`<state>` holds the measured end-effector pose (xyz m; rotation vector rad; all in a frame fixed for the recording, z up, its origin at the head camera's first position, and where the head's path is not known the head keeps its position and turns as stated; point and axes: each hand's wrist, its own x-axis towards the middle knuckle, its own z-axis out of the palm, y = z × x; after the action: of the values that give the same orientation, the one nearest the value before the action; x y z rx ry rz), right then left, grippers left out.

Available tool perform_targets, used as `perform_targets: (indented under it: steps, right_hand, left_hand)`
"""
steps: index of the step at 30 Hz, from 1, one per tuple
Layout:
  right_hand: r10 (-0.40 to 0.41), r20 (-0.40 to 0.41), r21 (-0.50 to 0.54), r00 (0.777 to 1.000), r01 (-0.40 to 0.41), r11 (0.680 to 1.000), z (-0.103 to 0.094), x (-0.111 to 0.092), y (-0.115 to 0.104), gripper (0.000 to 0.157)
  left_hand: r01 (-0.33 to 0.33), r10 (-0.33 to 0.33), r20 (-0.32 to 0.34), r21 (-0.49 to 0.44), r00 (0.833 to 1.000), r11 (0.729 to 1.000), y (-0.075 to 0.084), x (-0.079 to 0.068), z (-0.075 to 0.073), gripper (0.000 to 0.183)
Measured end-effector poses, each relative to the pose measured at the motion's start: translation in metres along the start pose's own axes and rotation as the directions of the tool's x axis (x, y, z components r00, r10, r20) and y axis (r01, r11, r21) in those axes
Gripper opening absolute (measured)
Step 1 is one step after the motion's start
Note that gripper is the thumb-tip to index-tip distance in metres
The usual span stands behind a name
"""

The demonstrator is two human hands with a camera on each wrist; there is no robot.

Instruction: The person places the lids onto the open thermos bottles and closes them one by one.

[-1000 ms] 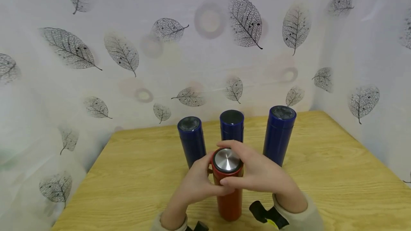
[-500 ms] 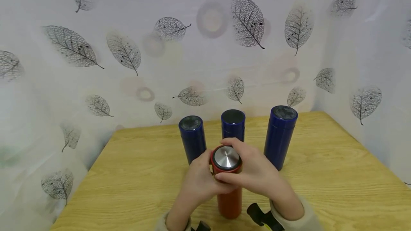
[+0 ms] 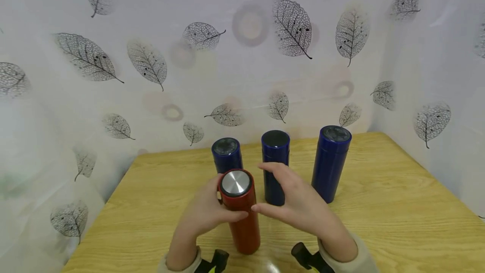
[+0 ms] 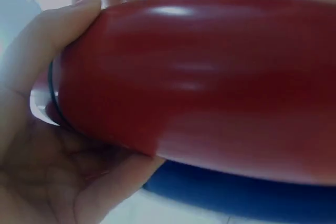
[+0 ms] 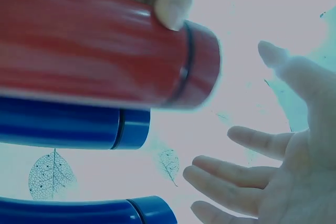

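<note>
A red thermos flask with a shiny steel disc on its lid leans slightly at the front of the table. My left hand grips it just below the lid, its thumb across the near side; the left wrist view shows the fingers of this hand curled about the red body. To the right, my right hand is spread and holds nothing, its thumb tip close to the flask. In the right wrist view this hand's fingers stand apart from the red flask.
Behind stand three dark blue flasks: one on the left, one in the middle and one on the right. All are on the wooden table. A leaf-patterned curtain hangs behind and at both sides.
The red flask has moved left with my left hand, away from the right hand, which has let go of it. The middle blue flask now shows more of its body. The blue flasks have stayed put.
</note>
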<state>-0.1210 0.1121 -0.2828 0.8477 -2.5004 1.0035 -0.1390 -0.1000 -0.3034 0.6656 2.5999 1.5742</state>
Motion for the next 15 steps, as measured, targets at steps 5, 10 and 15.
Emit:
perform_targets:
  steps: [5, 10, 15]
  right_hand:
    - [0.024, 0.010, -0.014, 1.000, -0.024, 1.000, -0.001, 0.000, 0.001, 0.063]
    - [0.030, 0.019, -0.021, 0.999, -0.029, 0.999, -0.001, -0.002, 0.002, 0.060]
    - [0.031, 0.024, -0.031, 0.999, -0.031, 0.999, -0.001, -0.007, 0.002, 0.058]
  left_hand:
    - [0.118, -0.113, -0.100, 0.048, 0.989, 0.992, -0.013, -0.002, -0.029, 0.068]
    - [0.213, -0.173, -0.254, 0.139, 0.952, 0.967, -0.026, -0.004, -0.053, 0.070]
    - [0.330, -0.249, -0.415, 0.137, 0.875, 0.934, -0.036, -0.004, -0.065, 0.077]
